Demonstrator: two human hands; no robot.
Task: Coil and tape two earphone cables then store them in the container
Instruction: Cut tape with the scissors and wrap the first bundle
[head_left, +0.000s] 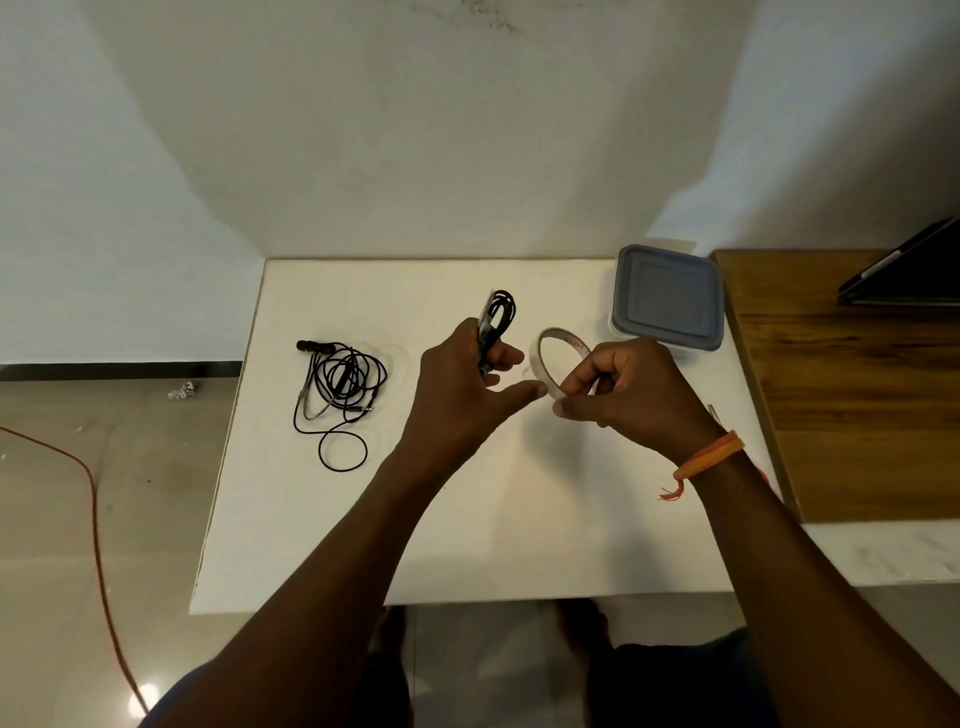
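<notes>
One earphone cable is coiled and gripped upright in the left hand, above the white table; the right hand pinches the tape roll just beside it. Taping of this coil appears in hand, and next calls for freeing a strip. Second cable lies loose at left, container lidded at far right

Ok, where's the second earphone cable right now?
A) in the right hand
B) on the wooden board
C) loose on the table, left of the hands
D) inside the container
C: the loose earphone cable lies uncoiled on the white table, left of both hands.
</notes>
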